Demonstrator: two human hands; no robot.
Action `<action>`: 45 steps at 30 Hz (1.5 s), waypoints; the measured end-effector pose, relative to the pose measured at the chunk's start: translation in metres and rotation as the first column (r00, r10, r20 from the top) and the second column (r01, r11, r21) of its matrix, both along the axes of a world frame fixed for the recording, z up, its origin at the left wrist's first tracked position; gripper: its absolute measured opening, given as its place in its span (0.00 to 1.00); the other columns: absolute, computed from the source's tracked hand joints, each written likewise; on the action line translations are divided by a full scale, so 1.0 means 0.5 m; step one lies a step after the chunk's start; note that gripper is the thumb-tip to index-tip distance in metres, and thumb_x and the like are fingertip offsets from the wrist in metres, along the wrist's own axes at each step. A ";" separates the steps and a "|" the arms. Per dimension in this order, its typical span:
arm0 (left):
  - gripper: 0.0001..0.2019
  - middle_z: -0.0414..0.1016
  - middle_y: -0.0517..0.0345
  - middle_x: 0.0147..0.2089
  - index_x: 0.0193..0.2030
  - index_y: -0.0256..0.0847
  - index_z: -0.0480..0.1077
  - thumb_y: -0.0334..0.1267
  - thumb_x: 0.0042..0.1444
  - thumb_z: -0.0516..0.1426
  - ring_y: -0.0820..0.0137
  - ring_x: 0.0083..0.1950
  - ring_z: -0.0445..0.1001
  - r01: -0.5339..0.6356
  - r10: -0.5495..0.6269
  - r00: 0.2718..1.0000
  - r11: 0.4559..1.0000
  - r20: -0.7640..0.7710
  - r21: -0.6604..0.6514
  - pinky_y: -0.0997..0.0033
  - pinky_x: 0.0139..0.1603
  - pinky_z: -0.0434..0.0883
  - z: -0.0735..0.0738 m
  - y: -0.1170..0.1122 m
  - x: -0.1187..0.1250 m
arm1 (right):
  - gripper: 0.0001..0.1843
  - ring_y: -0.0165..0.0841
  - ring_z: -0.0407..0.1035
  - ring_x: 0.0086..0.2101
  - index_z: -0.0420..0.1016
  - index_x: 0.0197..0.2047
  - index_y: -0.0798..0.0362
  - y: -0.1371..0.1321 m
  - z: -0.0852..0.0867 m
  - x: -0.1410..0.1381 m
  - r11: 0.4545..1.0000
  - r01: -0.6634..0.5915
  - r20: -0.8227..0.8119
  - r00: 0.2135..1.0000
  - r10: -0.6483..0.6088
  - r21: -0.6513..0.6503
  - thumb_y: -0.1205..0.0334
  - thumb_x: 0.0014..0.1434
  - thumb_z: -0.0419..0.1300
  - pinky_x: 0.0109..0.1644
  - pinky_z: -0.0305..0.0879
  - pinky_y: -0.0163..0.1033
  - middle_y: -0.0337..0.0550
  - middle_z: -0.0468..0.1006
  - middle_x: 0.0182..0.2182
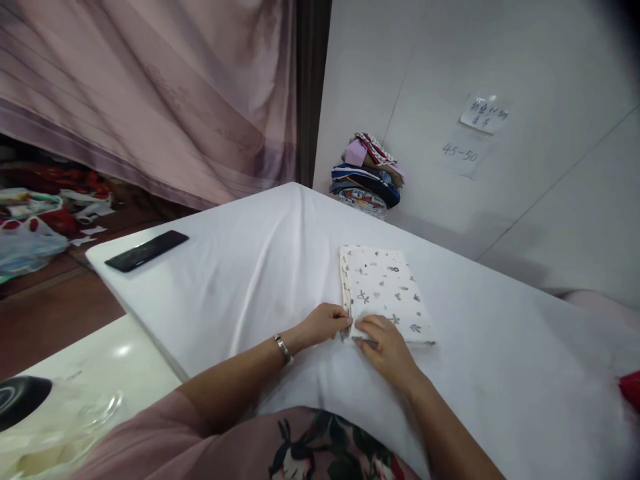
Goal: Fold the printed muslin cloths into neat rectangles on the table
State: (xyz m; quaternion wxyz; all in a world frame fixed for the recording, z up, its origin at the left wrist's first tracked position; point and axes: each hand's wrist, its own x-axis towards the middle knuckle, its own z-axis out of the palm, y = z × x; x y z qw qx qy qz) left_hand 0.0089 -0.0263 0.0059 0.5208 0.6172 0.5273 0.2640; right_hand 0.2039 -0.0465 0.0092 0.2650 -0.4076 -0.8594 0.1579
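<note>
A folded white cloth with small grey and brown prints lies flat on the white-covered table. My left hand pinches the cloth's near left corner between thumb and fingers, and its wrist wears a metal band. Close beside it, my right hand grips the near edge of the same cloth by that corner, with the fingers bent around the layers. Several layers show along the left fold. The exact fingertip contact is partly hidden.
A black phone-like slab rests at the table's left corner. Folded fabrics are stacked by the wall behind the far edge. A pink curtain hangs at the back left. Plastic bags lie on the floor.
</note>
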 end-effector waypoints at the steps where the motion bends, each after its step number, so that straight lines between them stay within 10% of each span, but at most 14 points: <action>1: 0.16 0.64 0.64 0.18 0.23 0.37 0.68 0.49 0.50 0.54 0.77 0.19 0.61 0.000 0.000 1.000 1.000 -0.016 0.002 0.77 0.21 0.58 0.001 0.002 -0.001 | 0.13 0.37 0.66 0.43 0.72 0.45 0.49 0.000 -0.001 0.000 1.000 -0.003 0.009 1.000 0.003 0.012 0.65 0.54 0.57 0.49 0.64 0.44 0.45 0.73 0.42; 7: 0.23 0.64 0.63 0.17 0.25 0.38 0.69 0.58 0.51 0.51 0.75 0.20 0.61 -0.103 0.113 0.983 0.992 -0.145 0.071 0.75 0.21 0.56 0.007 0.025 0.002 | 0.14 0.38 0.65 0.43 0.70 0.46 0.51 -0.005 -0.002 -0.008 0.999 -0.002 0.043 0.999 0.000 0.050 0.66 0.55 0.56 0.47 0.63 0.45 0.46 0.72 0.42; 13: 0.09 0.68 0.61 0.20 0.21 0.38 0.69 0.41 0.46 0.55 0.73 0.24 0.66 -0.074 0.118 0.942 0.986 -0.314 0.148 0.75 0.25 0.58 0.011 0.038 0.008 | 0.19 0.38 0.64 0.42 0.68 0.51 0.48 -0.010 0.002 -0.015 0.998 -0.038 0.126 0.992 0.031 0.049 0.69 0.56 0.54 0.45 0.63 0.45 0.46 0.70 0.41; 31: 0.14 0.75 0.52 0.34 0.29 0.39 0.68 0.49 0.49 0.55 0.63 0.37 0.72 -0.309 0.380 0.838 0.922 -0.391 0.233 0.71 0.32 0.62 0.011 0.249 0.022 | 0.23 0.39 0.62 0.44 0.63 0.55 0.49 -0.016 -0.009 -0.019 0.995 -0.050 0.230 0.973 0.028 0.089 0.70 0.57 0.52 0.45 0.61 0.46 0.47 0.69 0.44; 45: 0.12 0.75 0.51 0.38 0.32 0.40 0.66 0.47 0.53 0.53 0.62 0.41 0.72 -0.362 0.452 0.790 0.890 -0.415 0.278 0.70 0.35 0.61 -0.001 0.299 0.013 | 0.23 0.39 0.62 0.43 0.62 0.56 0.48 -0.013 -0.010 -0.021 0.997 -0.046 0.199 0.980 0.033 0.061 0.69 0.57 0.52 0.46 0.60 0.46 0.47 0.69 0.44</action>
